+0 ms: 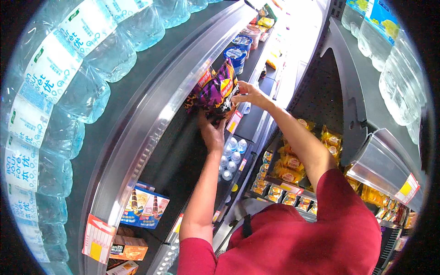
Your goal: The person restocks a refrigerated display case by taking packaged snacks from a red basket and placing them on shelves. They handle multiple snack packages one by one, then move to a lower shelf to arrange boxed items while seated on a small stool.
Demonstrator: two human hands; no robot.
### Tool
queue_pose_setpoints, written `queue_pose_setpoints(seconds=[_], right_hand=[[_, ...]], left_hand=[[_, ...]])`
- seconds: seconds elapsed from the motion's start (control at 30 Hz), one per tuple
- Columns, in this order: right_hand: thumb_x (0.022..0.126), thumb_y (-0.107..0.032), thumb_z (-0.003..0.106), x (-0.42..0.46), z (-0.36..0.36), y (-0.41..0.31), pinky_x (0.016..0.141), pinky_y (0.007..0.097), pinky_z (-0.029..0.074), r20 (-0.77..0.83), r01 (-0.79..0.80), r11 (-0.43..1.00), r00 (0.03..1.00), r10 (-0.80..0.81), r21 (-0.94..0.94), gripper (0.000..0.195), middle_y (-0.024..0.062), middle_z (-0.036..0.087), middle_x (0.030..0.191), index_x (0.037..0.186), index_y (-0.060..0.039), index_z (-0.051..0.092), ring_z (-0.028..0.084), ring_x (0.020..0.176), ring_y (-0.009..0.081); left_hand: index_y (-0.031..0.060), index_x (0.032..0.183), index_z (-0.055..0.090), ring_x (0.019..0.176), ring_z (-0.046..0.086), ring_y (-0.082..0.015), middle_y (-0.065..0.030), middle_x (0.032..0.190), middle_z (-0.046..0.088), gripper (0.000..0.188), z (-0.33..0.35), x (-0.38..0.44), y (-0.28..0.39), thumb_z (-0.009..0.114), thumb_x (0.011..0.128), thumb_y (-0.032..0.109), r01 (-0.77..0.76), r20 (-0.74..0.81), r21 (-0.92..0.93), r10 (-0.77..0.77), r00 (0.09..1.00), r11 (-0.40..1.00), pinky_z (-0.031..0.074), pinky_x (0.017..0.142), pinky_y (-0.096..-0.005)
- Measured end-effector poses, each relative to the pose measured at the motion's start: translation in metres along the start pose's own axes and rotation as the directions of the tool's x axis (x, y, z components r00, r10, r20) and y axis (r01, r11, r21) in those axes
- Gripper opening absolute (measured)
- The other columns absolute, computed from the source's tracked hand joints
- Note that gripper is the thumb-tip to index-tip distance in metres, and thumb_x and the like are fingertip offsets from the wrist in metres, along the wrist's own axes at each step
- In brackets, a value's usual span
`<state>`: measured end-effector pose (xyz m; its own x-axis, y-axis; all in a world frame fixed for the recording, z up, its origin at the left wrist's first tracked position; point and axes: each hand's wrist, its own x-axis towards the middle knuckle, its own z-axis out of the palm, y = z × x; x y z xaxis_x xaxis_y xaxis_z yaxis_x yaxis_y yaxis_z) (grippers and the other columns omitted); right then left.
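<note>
A purple, black and orange Lay's potato chip bag [215,94] is between my hands at a dark shelf. My left hand [212,135] grips its lower end from below, and part of the fingers is hidden behind the bag. On the right side, my right hand [252,95] holds the bag's edge with thumb and fingers. Behind it, another Lay's bag [205,79] shows partly on the same shelf. Just beyond the bags stand a blue tub [235,58] and a second blue tub [242,42], with a pinkish tub [252,33] farther along.
Packs of large water bottles [65,72] line the shelf above, left. Blue wafer-roll boxes [146,206] and orange boxes [129,248] sit lower left. Small bottles [232,160] stand on a lower shelf. Yellow-wrapped packs [290,165] fill the right-hand rack. A clear price rail [381,168] juts out at right.
</note>
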<state>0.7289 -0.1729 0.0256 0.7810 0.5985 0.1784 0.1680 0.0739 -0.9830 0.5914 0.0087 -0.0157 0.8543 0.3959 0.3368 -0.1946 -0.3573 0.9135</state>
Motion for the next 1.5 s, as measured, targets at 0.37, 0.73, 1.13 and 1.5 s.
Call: queue_pose_setpoints(seconds=[0.37,0.73,1.13,1.5], right_hand=[[0.085,-0.029,0.080,-0.009,0.011,-0.013,0.105,0.0359,0.043,-0.062,-0.079,0.987,0.996,0.071,-0.138,0.067,0.0100,0.064,0.124,0.139,-0.0043,0.049,0.057,0.118,0.0197],[0.077,-0.046,0.085,-0.022,0.012,-0.018,0.097,0.0443,0.050,-0.370,-0.165,0.947,0.927,0.054,-0.275,0.090,0.0208,0.056,0.134,0.148,-0.0111,0.042,0.056,0.120,0.0300],[0.088,-0.031,0.077,-0.068,0.055,-0.062,0.082,0.0334,0.056,-0.450,-0.111,0.979,0.893,0.024,-0.168,0.065,0.0148,0.059,0.128,0.143,-0.0134,0.048,0.060,0.110,0.0219],[0.100,-0.017,0.058,-0.166,0.222,-0.055,0.074,0.0265,0.055,0.030,-0.020,0.996,0.999,0.023,-0.092,0.028,0.0033,0.066,0.111,0.127,-0.0078,0.061,0.062,0.100,0.0105]], left_hand=[[0.0029,0.149,0.031,0.114,0.059,-0.0275,-0.0188,0.138,0.044,0.089,-0.008,-0.006,0.014,0.080,0.075,-0.001,0.021,-0.035,-0.004,-0.021,0.999,1.000,0.057,0.086,-0.0378],[0.0029,0.146,0.037,0.112,0.058,-0.0278,-0.0195,0.131,0.048,0.067,-0.044,-0.061,0.055,0.070,0.088,0.014,0.023,0.043,0.087,-0.027,0.999,0.996,0.052,0.086,-0.0372],[0.0027,0.125,0.059,0.093,0.064,-0.0217,-0.0133,0.116,0.060,0.034,-0.137,-0.218,0.082,0.064,0.091,0.004,-0.048,-0.020,0.145,0.052,0.998,0.988,0.054,0.072,-0.0280],[0.0007,0.096,0.063,0.077,0.071,-0.0169,-0.0112,0.087,0.073,0.011,-0.236,-0.450,0.057,0.060,0.098,0.011,0.524,-0.501,0.069,-0.424,0.754,0.849,0.055,0.071,-0.0298]])
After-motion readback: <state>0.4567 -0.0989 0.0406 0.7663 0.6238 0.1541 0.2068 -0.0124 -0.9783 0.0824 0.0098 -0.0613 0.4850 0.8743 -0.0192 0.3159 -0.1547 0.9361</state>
